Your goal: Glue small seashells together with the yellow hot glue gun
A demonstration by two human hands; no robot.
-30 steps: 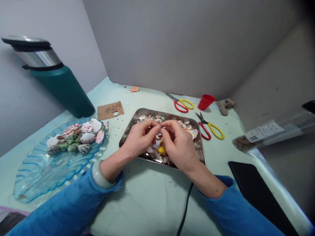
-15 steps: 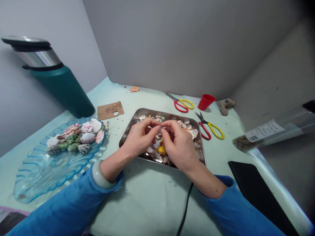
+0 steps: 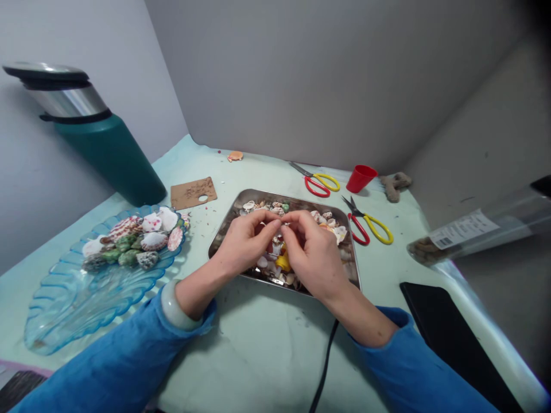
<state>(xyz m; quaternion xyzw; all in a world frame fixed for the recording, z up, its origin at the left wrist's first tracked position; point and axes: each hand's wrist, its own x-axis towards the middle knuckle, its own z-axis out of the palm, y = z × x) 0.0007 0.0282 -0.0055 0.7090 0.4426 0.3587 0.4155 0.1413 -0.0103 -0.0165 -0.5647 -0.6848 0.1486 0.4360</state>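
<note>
Over a metal tray (image 3: 224, 229) my left hand (image 3: 249, 238) and my right hand (image 3: 316, 252) meet fingertip to fingertip, both closed in a pinch. Whatever sits between the fingertips is too small and too covered to name. Beneath them the tray holds seashells (image 3: 329, 221) of several kinds, and a yellow piece (image 3: 283, 262) shows under the hands. To the left, a blue scalloped glass dish (image 3: 92, 310) carries more shells (image 3: 129, 229), white, speckled and green.
Two pairs of scissors (image 3: 316, 179) (image 3: 369, 222) with red and yellow handles lie right of and behind the tray. A red cup (image 3: 361, 179), a teal bottle (image 3: 109, 155), a brown card (image 3: 193, 193), a clear tube (image 3: 482, 223) and a black flat object (image 3: 447, 332) stand around. A black cable (image 3: 326, 361) runs in front.
</note>
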